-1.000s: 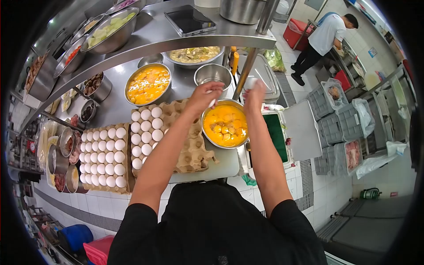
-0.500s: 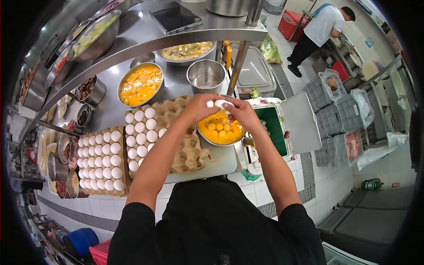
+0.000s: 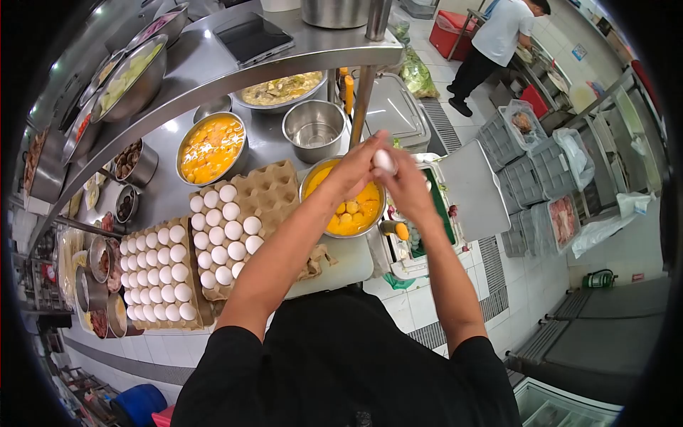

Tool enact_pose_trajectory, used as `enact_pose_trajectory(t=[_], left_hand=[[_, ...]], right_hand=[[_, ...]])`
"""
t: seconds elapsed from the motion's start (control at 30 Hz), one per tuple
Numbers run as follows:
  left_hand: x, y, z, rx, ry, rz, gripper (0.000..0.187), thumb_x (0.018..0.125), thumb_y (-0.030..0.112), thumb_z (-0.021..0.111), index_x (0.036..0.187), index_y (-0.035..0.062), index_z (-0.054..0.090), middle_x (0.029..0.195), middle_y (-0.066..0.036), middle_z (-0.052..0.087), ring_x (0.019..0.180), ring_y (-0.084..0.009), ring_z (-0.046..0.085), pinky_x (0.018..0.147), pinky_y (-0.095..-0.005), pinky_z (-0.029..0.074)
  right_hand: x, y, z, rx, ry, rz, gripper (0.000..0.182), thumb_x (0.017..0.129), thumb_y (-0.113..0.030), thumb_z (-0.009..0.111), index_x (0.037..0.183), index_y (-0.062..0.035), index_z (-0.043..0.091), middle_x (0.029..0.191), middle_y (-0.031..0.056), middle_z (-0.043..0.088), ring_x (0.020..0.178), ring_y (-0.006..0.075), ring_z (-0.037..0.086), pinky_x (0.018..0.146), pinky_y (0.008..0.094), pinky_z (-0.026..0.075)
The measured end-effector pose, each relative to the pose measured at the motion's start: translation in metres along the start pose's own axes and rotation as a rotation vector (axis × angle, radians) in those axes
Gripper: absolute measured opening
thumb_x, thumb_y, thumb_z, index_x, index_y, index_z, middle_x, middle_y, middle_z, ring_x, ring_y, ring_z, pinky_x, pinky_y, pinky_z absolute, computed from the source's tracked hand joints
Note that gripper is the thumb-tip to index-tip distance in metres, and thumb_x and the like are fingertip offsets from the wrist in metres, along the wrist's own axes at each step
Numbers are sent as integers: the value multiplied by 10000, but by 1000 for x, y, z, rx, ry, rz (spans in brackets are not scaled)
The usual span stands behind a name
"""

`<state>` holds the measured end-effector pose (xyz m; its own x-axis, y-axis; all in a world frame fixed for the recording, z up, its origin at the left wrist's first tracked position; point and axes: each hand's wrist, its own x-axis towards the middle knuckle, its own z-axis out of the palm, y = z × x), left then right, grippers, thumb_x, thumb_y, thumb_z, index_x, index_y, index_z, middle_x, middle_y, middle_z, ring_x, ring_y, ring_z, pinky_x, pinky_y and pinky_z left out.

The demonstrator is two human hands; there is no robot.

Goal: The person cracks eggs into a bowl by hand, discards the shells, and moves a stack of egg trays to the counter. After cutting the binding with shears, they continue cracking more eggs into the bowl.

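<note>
My left hand point(image 3: 356, 169) is over the right part of a steel bowl point(image 3: 304, 193) holding egg yolks point(image 3: 350, 208). Its fingers are closed and partly blurred, and what they hold is hidden. Beside it, my right hand point(image 3: 407, 186) is closed on a white eggshell point(image 3: 384, 161) between the two hands, at the bowl's right rim. Whole white eggs fill one carton point(image 3: 186, 245) on the left and stand in part of a second carton point(image 3: 267, 188), whose other cups show bare.
A second bowl of yolks point(image 3: 212, 148), an empty steel pot point(image 3: 314, 130) and a food bowl point(image 3: 281, 91) stand behind. A metal shelf edge point(image 3: 235, 75) crosses above. Right of the bowl is a green-lined container point(image 3: 442, 213). A person point(image 3: 498, 35) stands farther off.
Both hands have moved right relative to the yolk bowl, from above its middle towards its right rim, with the white shell. The whole view has shifted slightly.
</note>
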<state>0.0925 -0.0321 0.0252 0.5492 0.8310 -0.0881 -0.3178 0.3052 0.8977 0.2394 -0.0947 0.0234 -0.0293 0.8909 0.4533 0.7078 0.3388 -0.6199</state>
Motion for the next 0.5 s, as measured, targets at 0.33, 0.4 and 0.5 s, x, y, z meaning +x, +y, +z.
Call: enact_pose_trajectory(t=[0.33,0.4,0.5], left_hand=[[-21,13,-53,323,255,36,492,1006,349,540,1418,84,499,1312,-83,579,1094,-160,583,914,-307,495],[-19,15,-59,617,270,146,452,967,217,592,1390,68,533,1328,-95,564,1058,-143,604,889,-293,510],[-20,18,-65,685,151,268,459,911,83,636,1363,59,560,1265,-92,608,1006,-134,634,858,-275,525]], right_hand=[[75,5,90,1068,429,670,454,1010,-284,522,1388,-68,393,818,43,575,590,94,518,492,250,431],[73,5,85,1103,249,690,392,1007,-251,538,1336,-50,466,861,44,587,616,109,540,512,253,459],[50,7,70,1297,19,635,323,1013,-211,541,1287,-42,524,872,36,597,624,114,553,538,255,479]])
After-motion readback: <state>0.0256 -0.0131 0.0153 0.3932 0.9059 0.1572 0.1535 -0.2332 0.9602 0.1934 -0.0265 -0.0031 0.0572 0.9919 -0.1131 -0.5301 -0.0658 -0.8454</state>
